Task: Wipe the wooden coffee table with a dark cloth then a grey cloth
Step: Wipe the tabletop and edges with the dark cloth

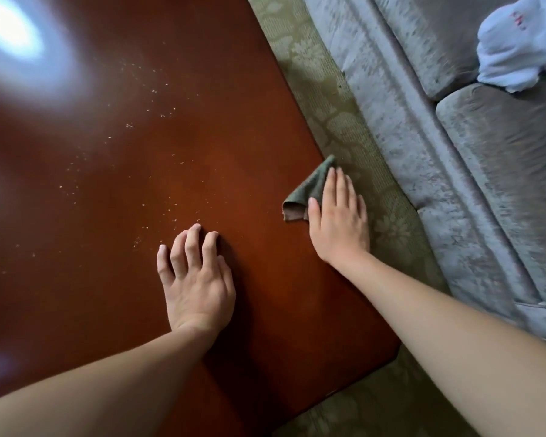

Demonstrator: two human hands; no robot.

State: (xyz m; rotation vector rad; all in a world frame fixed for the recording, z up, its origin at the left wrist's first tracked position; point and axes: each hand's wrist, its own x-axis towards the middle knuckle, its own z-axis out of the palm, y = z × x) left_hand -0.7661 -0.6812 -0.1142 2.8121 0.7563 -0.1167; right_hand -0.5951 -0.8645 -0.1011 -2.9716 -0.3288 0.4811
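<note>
Two hands on the wooden coffee table (139, 171). Right hand (338, 222) lies flat, fingers straight and together, pressing the dark cloth (308, 192) at the table's right edge. The folded cloth pokes out beyond the fingertips and thumb. Left hand (199, 279) holds nothing; its bent fingertips rest on bare wood, well apart from the cloth. Pale crumbs (130, 125) scattered across the glossy top. Patterned green rug (344, 127) alongside, then a grey sofa (454, 171) with a white cloth (517, 48) on it.

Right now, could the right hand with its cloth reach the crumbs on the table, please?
Probably yes: the right hand presses the cloth at the table edge, with bare wood to the crumbs; the left hand by the nearest ones may need shifting.
</note>
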